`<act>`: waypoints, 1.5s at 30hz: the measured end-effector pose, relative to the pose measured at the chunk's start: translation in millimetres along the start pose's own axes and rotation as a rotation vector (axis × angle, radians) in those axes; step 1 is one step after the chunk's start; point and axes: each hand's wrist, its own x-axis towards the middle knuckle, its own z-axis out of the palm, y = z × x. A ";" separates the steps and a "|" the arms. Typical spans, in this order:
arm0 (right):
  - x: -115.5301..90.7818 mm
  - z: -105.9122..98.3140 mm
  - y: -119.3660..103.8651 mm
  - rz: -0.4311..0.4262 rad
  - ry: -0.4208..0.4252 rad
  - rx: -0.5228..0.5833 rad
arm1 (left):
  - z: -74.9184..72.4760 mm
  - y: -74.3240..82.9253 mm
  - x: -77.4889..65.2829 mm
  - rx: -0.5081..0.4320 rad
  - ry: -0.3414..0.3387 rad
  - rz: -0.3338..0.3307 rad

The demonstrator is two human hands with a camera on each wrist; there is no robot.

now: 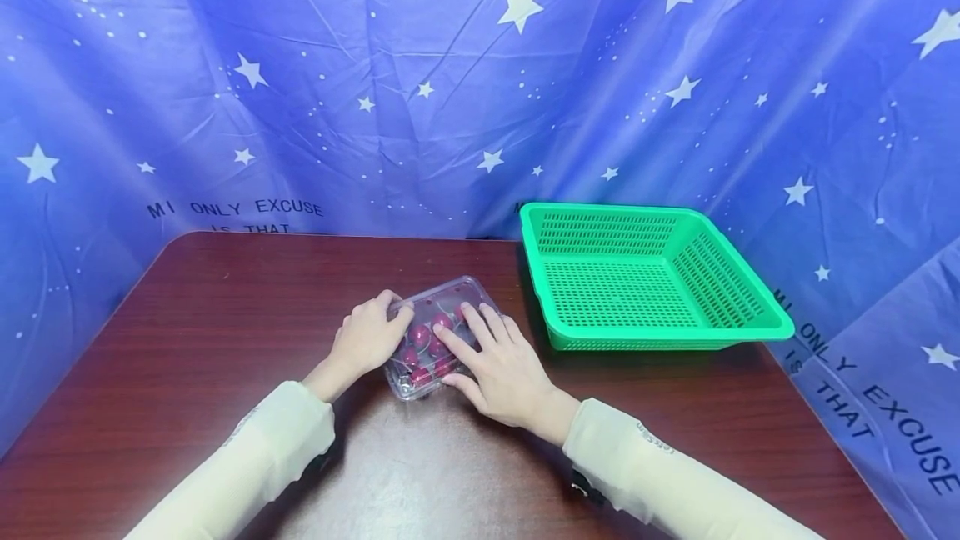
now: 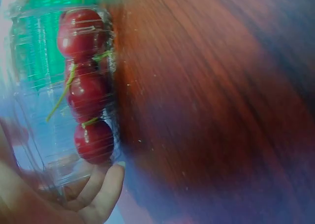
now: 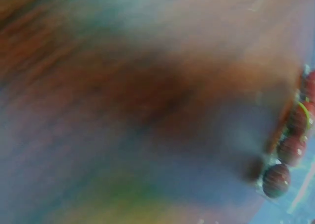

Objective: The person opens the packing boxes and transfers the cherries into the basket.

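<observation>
A clear plastic box (image 1: 403,390) of red cherries (image 1: 421,335) sits on the table between the two hands. My left hand (image 1: 366,335) grips its left side, thumb over the top edge; in the left wrist view, curled fingers (image 2: 107,192) lie against the end of the box. My right hand (image 1: 506,369) rests on the lid with its fingers spread. Thin green stems show on the cherries (image 2: 88,96) through the clear wall. In the right wrist view, only some cherries (image 3: 291,150) and part of the box appear at the right edge.
A green perforated plastic basket (image 1: 551,319) stands at the back right of the dark red wooden table (image 1: 225,332). A blue curtain (image 1: 420,48) with white stars hangs behind the table and along its sides.
</observation>
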 end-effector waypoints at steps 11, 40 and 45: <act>6.2 -13.8 -11.1 0.139 -0.079 0.213 | -1.8 1.5 -2.9 0.029 0.057 0.052; 10.8 -12.2 -25.4 0.313 -0.059 0.193 | -5.6 0.1 -31.8 0.074 0.023 0.213; 12.7 -13.4 -26.3 0.329 -0.047 0.184 | -6.6 6.9 -37.6 0.177 0.014 0.119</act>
